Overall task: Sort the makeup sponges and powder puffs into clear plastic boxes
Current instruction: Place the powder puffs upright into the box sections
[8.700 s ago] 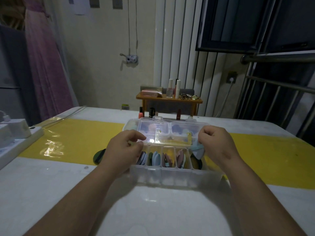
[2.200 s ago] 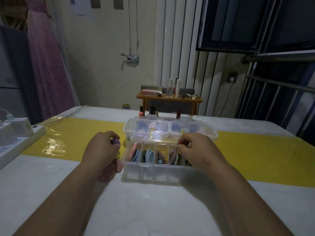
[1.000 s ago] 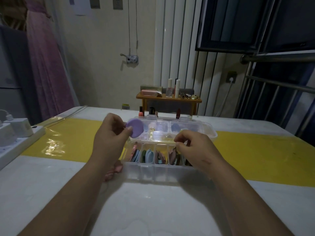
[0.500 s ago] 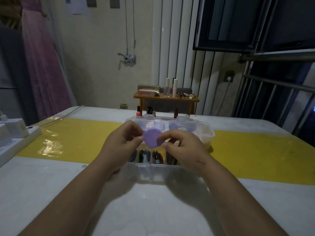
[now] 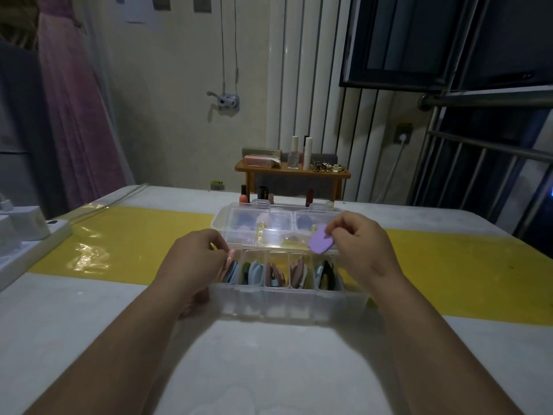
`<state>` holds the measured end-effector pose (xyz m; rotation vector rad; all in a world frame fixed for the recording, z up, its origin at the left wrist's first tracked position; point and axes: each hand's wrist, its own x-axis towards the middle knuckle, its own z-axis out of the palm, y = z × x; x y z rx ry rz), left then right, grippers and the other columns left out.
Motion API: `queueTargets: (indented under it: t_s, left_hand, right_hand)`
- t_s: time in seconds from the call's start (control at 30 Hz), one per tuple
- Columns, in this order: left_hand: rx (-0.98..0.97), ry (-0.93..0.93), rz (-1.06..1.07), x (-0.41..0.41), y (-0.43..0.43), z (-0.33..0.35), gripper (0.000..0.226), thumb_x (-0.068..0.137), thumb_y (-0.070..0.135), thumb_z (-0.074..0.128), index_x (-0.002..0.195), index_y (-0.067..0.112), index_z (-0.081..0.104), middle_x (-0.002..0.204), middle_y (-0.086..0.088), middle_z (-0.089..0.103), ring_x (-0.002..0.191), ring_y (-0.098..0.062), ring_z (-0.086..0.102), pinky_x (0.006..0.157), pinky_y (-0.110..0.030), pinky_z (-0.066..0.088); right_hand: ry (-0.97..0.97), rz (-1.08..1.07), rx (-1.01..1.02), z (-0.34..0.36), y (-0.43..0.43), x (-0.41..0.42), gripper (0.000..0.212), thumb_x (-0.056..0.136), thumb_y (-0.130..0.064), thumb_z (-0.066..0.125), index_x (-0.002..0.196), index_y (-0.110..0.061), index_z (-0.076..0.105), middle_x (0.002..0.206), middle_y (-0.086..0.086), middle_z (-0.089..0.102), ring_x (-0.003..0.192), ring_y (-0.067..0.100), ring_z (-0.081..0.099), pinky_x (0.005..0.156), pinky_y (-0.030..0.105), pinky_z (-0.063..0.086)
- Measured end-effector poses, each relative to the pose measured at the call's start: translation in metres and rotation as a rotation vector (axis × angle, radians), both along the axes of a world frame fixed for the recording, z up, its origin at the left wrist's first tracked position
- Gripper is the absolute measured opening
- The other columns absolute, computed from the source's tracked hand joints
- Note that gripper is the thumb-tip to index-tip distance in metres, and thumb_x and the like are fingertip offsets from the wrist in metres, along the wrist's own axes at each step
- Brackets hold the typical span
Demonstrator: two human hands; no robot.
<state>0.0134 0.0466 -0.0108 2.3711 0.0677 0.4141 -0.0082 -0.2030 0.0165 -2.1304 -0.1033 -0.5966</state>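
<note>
Pinching a flat lilac puff (image 5: 320, 242) between thumb and fingers, the right hand (image 5: 357, 247) holds it just above the far-right end of the clear plastic box (image 5: 287, 304), in front of the open lid (image 5: 269, 227). The puff looks matte and soft, rounded at its corners. Over on the other side, the left hand (image 5: 196, 262) has its fingers closed on the edge of a pink puff (image 5: 229, 259) standing in the leftmost compartment. The box is a translucent, ribbed tray split by thin walls into a row of narrow cells, each packed with thin puffs (image 5: 275, 272) set on edge: blue, green, pink, brown and dark ones. It sits on a pale, smooth tabletop (image 5: 89, 319), partly on a glossy yellow strip (image 5: 125, 241) that catches the light. Behind the box stand small bottles (image 5: 244, 195) and a little wooden shelf (image 5: 291, 172) carrying a pink carton and two white-capped tubes; any printing on them is probably too small and dim to read.
</note>
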Motion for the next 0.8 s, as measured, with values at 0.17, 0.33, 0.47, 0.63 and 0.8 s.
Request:
queueTargets:
  t_s: [0.17, 0.33, 0.47, 0.63, 0.8]
  left_hand:
    - [0.03, 0.006, 0.079, 0.003, 0.009, -0.001, 0.021, 0.078, 0.007, 0.055, 0.07, 0.024, 0.063, 0.064, -0.001, 0.061, 0.061, -0.02, 0.056, 0.052, -0.028, 0.036]
    - [0.058, 0.022, 0.101, 0.006, 0.011, -0.002, 0.019, 0.078, 0.01, 0.055, 0.071, 0.025, 0.062, 0.068, -0.001, 0.062, 0.064, -0.021, 0.058, 0.053, -0.028, 0.037]
    - [0.063, 0.019, 0.095, 0.007, 0.012, -0.004, 0.017, 0.078, 0.011, 0.055, 0.071, 0.025, 0.062, 0.067, 0.0, 0.062, 0.063, -0.021, 0.058, 0.052, -0.028, 0.036]
    - [0.054, 0.02, 0.079, 0.008, 0.013, -0.005, 0.017, 0.079, 0.011, 0.054, 0.073, 0.025, 0.062, 0.067, -0.002, 0.064, 0.063, -0.022, 0.059, 0.053, -0.028, 0.038]
    - [0.055, 0.021, 0.08, 0.01, 0.014, -0.006, 0.017, 0.079, 0.01, 0.053, 0.072, 0.024, 0.061, 0.065, -0.002, 0.062, 0.061, -0.021, 0.057, 0.052, -0.027, 0.034]
  right_hand:
    - [0.01, -0.089, -0.081, 0.0, -0.004, -0.001, 0.02, 0.087, -0.01, 0.052, 0.073, -0.014, 0.066, 0.076, -0.001, 0.065, 0.075, 0.015, 0.057, 0.06, 0.028, 0.043]
    - [0.021, -0.107, -0.083, 0.006, -0.004, -0.007, 0.026, 0.085, -0.008, 0.048, 0.065, -0.006, 0.065, 0.054, -0.017, 0.063, 0.063, -0.001, 0.057, 0.046, 0.017, 0.035]
    - [0.055, -0.118, -0.108, 0.007, -0.004, -0.009, 0.027, 0.085, -0.007, 0.046, 0.066, -0.002, 0.064, 0.051, -0.014, 0.064, 0.059, -0.006, 0.056, 0.049, 0.023, 0.034]
    - [0.087, -0.154, -0.157, 0.008, -0.004, -0.009, 0.025, 0.081, -0.01, 0.047, 0.063, -0.003, 0.063, 0.051, -0.007, 0.065, 0.061, -0.004, 0.057, 0.053, 0.03, 0.047]
    - [0.092, -0.163, -0.205, 0.008, -0.005, -0.01, 0.025, 0.077, -0.011, 0.046, 0.06, -0.002, 0.062, 0.056, 0.005, 0.066, 0.057, 0.006, 0.06, 0.06, 0.038, 0.055]
